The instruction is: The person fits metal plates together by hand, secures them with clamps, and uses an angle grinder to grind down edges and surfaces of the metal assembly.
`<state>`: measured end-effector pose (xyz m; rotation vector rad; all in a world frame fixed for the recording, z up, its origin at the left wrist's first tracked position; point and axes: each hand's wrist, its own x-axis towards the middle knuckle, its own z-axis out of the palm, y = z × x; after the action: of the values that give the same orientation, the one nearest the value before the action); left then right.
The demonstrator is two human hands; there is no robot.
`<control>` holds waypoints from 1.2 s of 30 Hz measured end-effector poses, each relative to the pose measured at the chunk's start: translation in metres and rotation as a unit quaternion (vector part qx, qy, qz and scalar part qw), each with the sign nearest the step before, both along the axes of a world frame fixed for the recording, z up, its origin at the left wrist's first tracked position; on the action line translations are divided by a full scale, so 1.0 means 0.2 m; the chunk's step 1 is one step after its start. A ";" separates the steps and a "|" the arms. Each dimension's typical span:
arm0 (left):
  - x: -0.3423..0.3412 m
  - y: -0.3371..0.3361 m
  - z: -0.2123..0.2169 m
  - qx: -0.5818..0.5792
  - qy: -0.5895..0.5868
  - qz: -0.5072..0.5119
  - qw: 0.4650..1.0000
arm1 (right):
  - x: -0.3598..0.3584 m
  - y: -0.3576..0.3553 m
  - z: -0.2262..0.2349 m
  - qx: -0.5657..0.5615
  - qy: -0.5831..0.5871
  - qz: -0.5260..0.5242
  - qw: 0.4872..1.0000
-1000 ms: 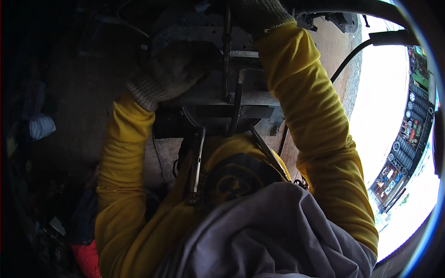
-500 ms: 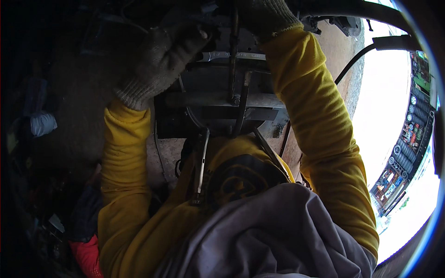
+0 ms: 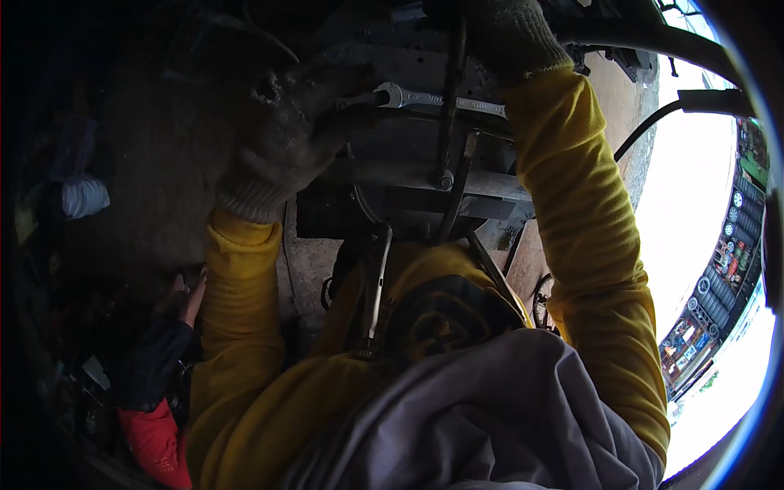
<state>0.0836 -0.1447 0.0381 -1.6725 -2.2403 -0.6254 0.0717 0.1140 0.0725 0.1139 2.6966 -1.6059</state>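
Note:
My left hand (image 3: 282, 135), in a grey knitted glove, is raised at upper left with its fingers curled inward. They close around something dark beside the open jaw of a steel wrench (image 3: 474, 104). That wrench lies level across the dark metal frame (image 3: 359, 171), passing behind an upright metal bar (image 3: 449, 98). At the top edge my right hand (image 3: 518, 37), gloved too, reaches up next to the bar's upper end. Deep shadow hides its fingers, so its grip does not show.
A thick dark tube (image 3: 637, 33) and a black hose (image 3: 645, 126) run at upper right. Another person in red trousers (image 3: 155, 441) is at lower left. A white bundle (image 3: 84, 196) lies at far left. Stacked tyres (image 3: 719, 282) stand outside, beyond bright ground.
My left hand has turned and come down to the wrench's jaw, which shows more fully now. The whole view has shifted, so the frame sits further right. More of the other person shows.

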 end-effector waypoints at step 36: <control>0.20 0.15 -0.08 0.029 -0.058 0.147 0.987 | 0.00 0.01 0.00 0.153 0.024 0.023 0.988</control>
<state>0.1227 -0.1144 0.0220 -1.2726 -2.4584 -0.7195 0.0723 0.1153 0.0733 0.0127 2.9388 -1.1882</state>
